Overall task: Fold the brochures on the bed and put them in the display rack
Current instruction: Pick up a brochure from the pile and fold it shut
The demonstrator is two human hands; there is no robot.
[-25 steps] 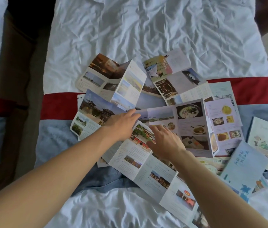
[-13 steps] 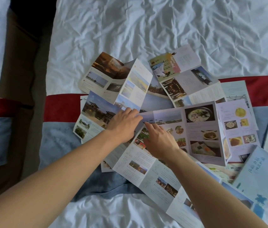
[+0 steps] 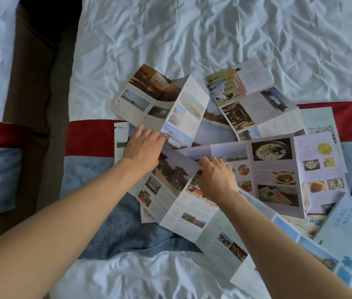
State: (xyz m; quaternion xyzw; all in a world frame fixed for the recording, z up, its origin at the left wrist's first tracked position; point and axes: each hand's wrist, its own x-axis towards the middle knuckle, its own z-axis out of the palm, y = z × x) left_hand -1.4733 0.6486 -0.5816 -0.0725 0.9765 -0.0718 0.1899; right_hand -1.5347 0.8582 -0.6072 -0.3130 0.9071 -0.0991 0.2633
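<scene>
Glossy paper fills my view: the long accordion brochure [image 3: 183, 203] runs from centre toward five o'clock on the bed [image 3: 192, 39]. My right hand [image 3: 216, 180] pinches its raised fold; my left hand [image 3: 142, 147], at ten o'clock, presses flat, fingers spread.

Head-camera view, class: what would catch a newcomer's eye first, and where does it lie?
First, the two bare arms reaching in from the bottom: the left hand and right hand both rest on a long accordion brochure at the middle of the bed. Around it, a fan of unfolded brochures covers the red and blue bed runner, among them a food brochure to the right. Beyond lies the rumpled white sheet.
</scene>
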